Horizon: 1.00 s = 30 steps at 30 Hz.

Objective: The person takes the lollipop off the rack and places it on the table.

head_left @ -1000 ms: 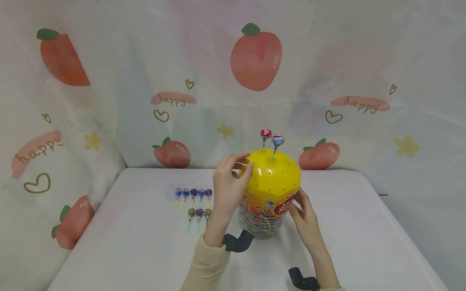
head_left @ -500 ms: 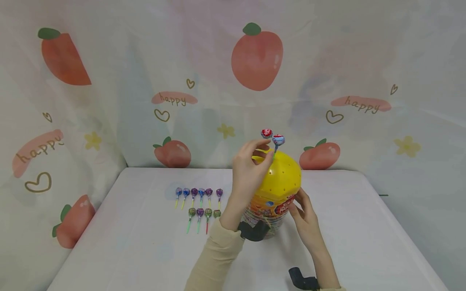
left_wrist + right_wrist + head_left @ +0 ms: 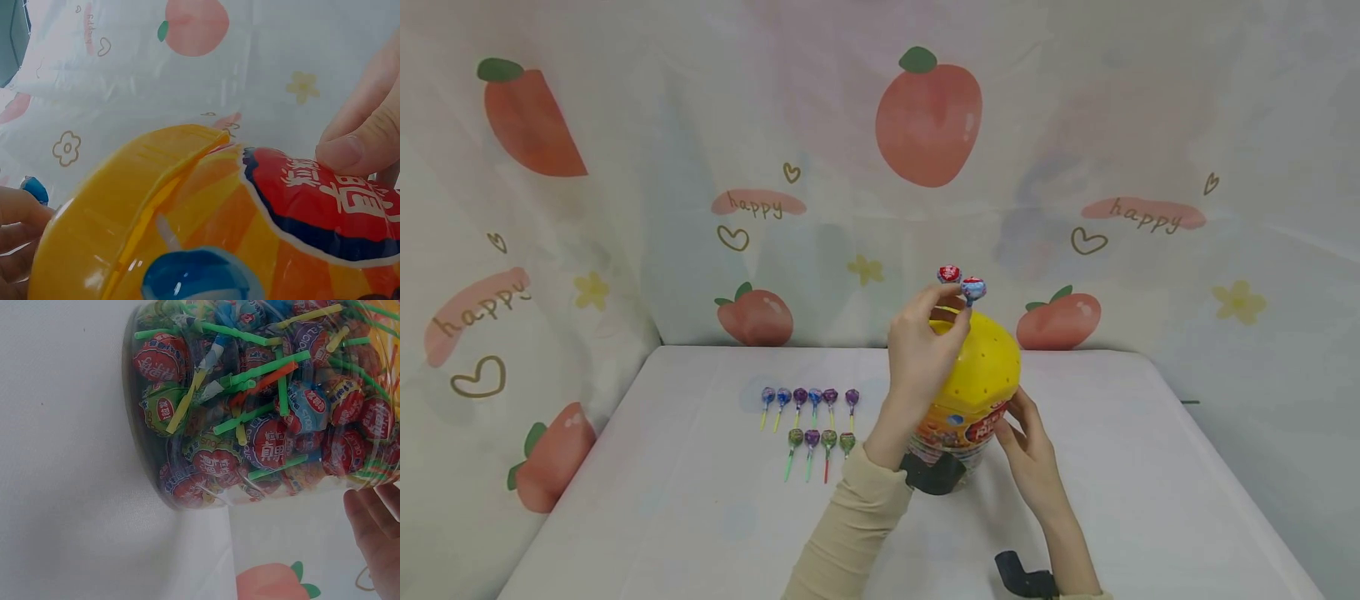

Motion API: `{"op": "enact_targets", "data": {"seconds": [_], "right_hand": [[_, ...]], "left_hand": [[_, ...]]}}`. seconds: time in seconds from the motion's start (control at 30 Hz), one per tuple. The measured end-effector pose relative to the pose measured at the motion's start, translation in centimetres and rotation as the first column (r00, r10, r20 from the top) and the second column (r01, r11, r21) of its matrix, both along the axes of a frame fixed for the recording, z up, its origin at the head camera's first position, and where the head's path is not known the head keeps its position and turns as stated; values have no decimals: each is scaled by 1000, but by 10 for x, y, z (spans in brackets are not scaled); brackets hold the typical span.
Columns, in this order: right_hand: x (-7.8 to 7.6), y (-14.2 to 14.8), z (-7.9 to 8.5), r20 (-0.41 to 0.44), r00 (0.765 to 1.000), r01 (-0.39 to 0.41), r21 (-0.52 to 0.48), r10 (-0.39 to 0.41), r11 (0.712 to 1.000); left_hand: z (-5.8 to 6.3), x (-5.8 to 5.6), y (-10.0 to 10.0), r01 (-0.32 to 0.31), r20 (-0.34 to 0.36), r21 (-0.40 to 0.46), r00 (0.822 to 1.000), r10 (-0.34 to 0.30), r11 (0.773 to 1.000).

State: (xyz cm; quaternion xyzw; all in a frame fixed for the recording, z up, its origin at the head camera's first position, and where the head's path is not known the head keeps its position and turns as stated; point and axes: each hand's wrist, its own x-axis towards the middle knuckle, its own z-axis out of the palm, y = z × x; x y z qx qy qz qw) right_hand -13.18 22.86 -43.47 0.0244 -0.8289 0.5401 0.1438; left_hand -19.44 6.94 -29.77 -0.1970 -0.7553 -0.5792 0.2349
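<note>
A large clear jar of lollipops [image 3: 958, 427] with an orange label and a domed yellow lid [image 3: 988, 360] stands on the table. Two wrapped lollipops rise from holes in the lid: a light blue one [image 3: 973, 288] in front, a red-topped one [image 3: 949, 273] behind. My left hand [image 3: 925, 352] pinches the light blue lollipop just below its head; its stick is hidden by the fingers. My right hand [image 3: 1033, 462] rests against the jar's right side, thumb [image 3: 340, 153] on the red label. In the right wrist view its fingers [image 3: 369, 519] are nearly straight along the jar.
Left of the jar, lollipops lie in two rows on the white table [image 3: 685, 500]: blue and purple ones [image 3: 800, 396] behind, green and purple ones [image 3: 812, 437] in front. A fruit-printed cloth [image 3: 850, 125] hangs behind the table. Each wrist carries a black mount [image 3: 934, 475].
My left hand has moved right from the lid's left side to the light blue lollipop and now pinches it. The right hand and the jar stay where they were.
</note>
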Motion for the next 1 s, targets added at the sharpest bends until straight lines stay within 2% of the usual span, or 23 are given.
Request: {"op": "enact_targets", "data": {"seconds": [0.43,0.67,1.0], "right_hand": [[1,1,-1,-11,1000,-14,-20,13,1000],[0,1,0,-4,1000,-3,-6,3,1000],[0,1,-1,-9,1000,9,14,-9,1000]], "left_hand": [[1,0,3,-7,-4,-4,1000,7,1000],[4,0,4,-4,-61,23,998,6,1000],[6,10,-3,40,-76,94,997,-33,995]]}}
